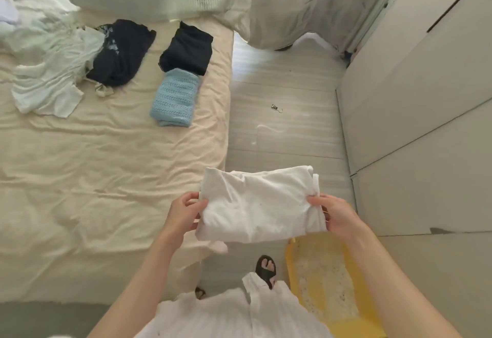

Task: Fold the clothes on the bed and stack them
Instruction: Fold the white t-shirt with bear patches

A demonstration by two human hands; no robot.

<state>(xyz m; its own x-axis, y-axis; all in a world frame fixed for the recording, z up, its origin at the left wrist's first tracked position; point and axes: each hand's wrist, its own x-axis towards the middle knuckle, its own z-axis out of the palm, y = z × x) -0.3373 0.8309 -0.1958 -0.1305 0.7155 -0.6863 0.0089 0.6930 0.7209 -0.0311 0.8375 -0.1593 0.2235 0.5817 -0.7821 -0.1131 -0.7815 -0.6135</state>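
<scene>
- A folded white cotton garment (259, 204) is held in the air between the two hands, above the gap between the bed edge and the floor.
- Its left end is pinched by the left hand (183, 213), with the thumb on top and the fingers curled under the cloth.
- Its right end is gripped by the right hand (332, 213), where the layers are bunched together.
- The folding of this piece seems to be nearly finished; the step in hand is judged to be the carrying of it to the stack.
- For the next move, the bundle probably must be kept flat and tight so that the layers do not open, and be laid down evenly.
- Far ahead of the left hand, a folded light blue knitted piece (175, 98) lies on the bed, touching a folded dark navy garment (187, 50) beyond it.
- Further to the left of these, an unfolded dark navy garment (122, 52) and a crumpled pale green blouse (50, 76) are waiting.
- The bed is covered with a wrinkled cream sheet (106, 177).
- Ahead of the right hand a pale tiled floor (287, 129) is seen, with a small metal hook (275, 108) on it; a pale wardrobe (415, 92) stands to the right, and a yellow plastic basket (319, 284) is below the right hand.
</scene>
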